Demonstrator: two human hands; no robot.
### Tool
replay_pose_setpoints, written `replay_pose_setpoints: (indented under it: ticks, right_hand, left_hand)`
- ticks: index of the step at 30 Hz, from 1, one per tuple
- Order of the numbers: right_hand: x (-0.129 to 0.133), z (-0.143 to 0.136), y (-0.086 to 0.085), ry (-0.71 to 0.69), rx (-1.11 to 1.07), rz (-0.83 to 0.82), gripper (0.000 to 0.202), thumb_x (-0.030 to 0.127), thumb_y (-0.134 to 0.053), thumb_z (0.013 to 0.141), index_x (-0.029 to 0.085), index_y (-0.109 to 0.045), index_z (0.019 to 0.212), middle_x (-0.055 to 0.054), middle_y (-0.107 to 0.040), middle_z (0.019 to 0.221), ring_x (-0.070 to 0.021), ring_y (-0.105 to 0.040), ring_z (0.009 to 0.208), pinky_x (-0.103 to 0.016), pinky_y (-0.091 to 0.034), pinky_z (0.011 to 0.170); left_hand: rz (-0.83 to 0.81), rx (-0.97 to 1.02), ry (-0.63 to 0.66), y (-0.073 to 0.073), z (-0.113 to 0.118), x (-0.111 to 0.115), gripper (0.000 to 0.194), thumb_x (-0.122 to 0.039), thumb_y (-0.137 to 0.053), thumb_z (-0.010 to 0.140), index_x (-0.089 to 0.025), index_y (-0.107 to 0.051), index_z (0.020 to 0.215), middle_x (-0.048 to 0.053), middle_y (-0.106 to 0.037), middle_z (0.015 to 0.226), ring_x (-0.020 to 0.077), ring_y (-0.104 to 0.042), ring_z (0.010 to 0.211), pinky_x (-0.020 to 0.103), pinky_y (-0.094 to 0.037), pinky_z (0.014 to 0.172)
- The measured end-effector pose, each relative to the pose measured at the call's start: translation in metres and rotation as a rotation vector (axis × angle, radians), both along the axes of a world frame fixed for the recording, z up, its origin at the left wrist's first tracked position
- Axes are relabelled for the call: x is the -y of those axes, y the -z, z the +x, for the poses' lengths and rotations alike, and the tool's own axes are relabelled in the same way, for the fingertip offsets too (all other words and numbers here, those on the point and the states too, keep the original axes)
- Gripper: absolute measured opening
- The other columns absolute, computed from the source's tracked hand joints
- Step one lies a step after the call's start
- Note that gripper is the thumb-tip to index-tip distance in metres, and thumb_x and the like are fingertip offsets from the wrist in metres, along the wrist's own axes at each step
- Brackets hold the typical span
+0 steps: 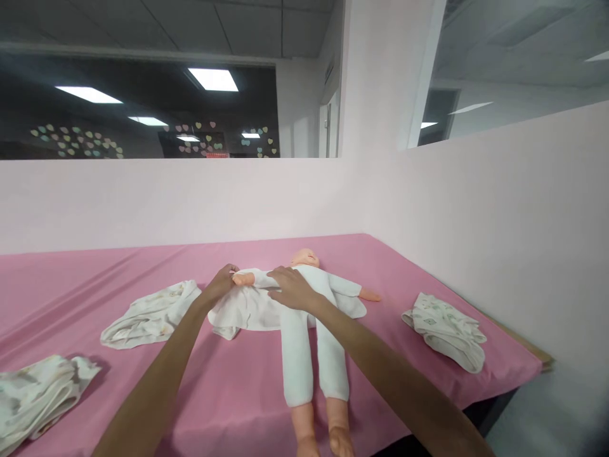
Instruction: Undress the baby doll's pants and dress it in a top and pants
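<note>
A baby doll [295, 355] in white clothing lies on its back, its feet toward me and its head [306, 257] at the far end. Beneath its upper body a white cloth garment [247, 311] is spread out to both sides. My left hand [222, 284] is closed at the doll's hand [244, 278] on the left side, fingertips against it; the exact grip is partly hidden. My right hand [292, 289] rests on the doll's chest and upper arm, fingers stretched out and apart. The doll's other arm [349, 287] reaches out to the right.
A pink sheet [228, 387] covers the table. Folded patterned cloths lie around: one left of the doll [152, 314], another at the near left [42, 393], and one at the right [447, 330]. Pale walls [190, 203] with windows close off the back and right.
</note>
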State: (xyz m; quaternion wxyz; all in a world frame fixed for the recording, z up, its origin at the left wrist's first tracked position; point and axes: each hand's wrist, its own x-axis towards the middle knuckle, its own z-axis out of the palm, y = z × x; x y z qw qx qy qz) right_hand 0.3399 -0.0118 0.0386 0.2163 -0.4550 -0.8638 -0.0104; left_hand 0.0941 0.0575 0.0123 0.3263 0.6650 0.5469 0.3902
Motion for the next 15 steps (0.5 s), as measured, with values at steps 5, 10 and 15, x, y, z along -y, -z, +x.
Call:
replay_pose_setpoints:
  ticks: [5,10,15]
  right_hand:
    - [-0.038,-0.035,0.015,0.057,0.090,-0.036,0.043,0.037,-0.051,0.090,0.015,-0.053,0.126,-0.013,-0.052,0.132,-0.0275,-0.050,0.118,-0.042,-0.037,0.097]
    - [-0.056,-0.037,0.020,0.071,0.134,-0.044,0.043,0.044,-0.054,0.090,0.014,-0.055,0.120,-0.013,-0.056,0.126,-0.0300,-0.050,0.117,-0.048,-0.032,0.101]
    - [-0.060,-0.035,0.012,0.176,0.044,-0.111,0.056,0.051,-0.052,0.088,0.015,-0.043,0.129,-0.010,-0.058,0.125,-0.0273,-0.052,0.115,-0.044,-0.035,0.099]
  left_hand:
    - [-0.086,0.124,0.023,-0.032,0.009,0.027,0.054,-0.044,-0.065,0.071,-0.025,-0.048,0.119,0.003,-0.058,0.106,0.0165,-0.061,0.082,0.026,-0.049,0.065]
    - [0.123,-0.078,-0.074,-0.044,0.005,0.037,0.046,-0.040,-0.060,0.076,-0.024,-0.055,0.119,0.003,-0.056,0.101,0.0185,-0.058,0.097,0.027,-0.045,0.077]
    - [0.219,-0.130,-0.083,-0.056,0.003,0.045,0.038,-0.037,-0.055,0.079,-0.025,-0.057,0.116,0.001,-0.056,0.097,0.0189,-0.055,0.104,0.031,-0.041,0.087]
